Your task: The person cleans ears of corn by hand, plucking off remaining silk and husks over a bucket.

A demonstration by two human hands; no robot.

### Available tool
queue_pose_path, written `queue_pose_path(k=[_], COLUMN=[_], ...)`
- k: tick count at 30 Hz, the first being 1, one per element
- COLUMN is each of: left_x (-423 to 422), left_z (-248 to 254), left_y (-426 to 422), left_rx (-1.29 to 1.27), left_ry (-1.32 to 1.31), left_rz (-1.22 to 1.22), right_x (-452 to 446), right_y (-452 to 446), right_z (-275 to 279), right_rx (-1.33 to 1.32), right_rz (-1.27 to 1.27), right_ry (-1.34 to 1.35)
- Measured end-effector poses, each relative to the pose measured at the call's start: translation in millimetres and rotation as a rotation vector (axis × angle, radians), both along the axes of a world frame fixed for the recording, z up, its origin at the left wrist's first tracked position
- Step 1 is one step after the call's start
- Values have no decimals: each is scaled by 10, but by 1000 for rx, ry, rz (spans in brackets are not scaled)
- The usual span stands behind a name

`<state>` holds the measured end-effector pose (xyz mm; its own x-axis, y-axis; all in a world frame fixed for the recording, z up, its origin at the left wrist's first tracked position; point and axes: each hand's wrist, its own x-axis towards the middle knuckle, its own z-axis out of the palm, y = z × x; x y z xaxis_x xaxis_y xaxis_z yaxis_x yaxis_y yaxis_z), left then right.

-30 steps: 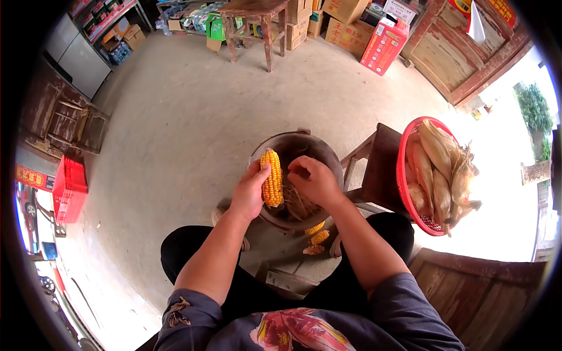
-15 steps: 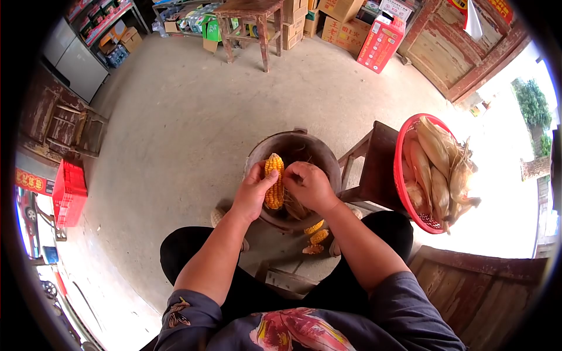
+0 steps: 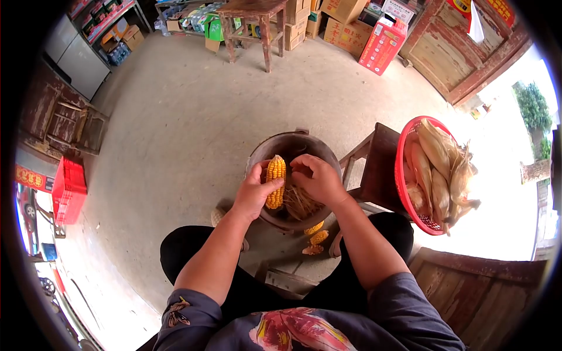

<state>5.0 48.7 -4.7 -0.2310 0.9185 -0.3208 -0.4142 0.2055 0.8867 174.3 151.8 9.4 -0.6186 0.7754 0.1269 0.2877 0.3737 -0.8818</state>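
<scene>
The cob (image 3: 276,182) is upright above the bucket (image 3: 264,153); the left hand (image 3: 256,190) grasps it; the right hand (image 3: 316,180), near it on the right, has curled fingers, and whether they pinch something I cannot tell; the basket (image 3: 401,175) stands farther right, with husked corn (image 3: 436,169).

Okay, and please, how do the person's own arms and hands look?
The left hand and right hand wear no gloves. The forearms are uncovered below short, dark grey sleeves; the left sleeve carries a small, insect-like motif.
</scene>
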Motion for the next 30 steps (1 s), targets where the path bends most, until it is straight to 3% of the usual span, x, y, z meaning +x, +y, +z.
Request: queue_pose_path(k=[1, 3, 5, 12, 14, 17, 18, 20, 21, 23, 27, 30], left_x=[10, 19, 24, 70, 72, 61, 53, 29, 20, 0, -51, -33], left_z=[6, 5, -16, -35, -29, -29, -47, -94, -76, -31, -35, -10], left_y=[4, 6, 10, 10, 7, 0, -1, 2, 1, 5, 15, 14], left_rx=[-6, -12, -34, 9, 90, 95, 95, 105, 107, 5, 24, 15], left_ry=[14, 28, 247, 578, 805, 857, 856, 527, 528, 271, 103, 116], left_rz=[-2, -5, -52, -80, -72, -91, -90, -53, -55, -12, -7, 13], right_x=[-12, -32, -50, -54, -54, -52, -47, -36, -26, 2, 18, -31], right_y=[-15, -42, -63, -79, -81, -80, -70, -42, -15, 35, 57, -21], right_z=[47, 56, 64, 27, 11, 14, 18, -5, -64, -179, -229, -131], right_rx=[-117, -85, -51, 7, -1, -52, -91, -130, -147, -147, -67, -37], right_rz=[22, 25, 24, -12, -31, -28, -43, -59, -96, -143, -48, -56], right_ry=[58, 52, 47, 25, 18, 35, 11, -12, -53, -140, -322, -136])
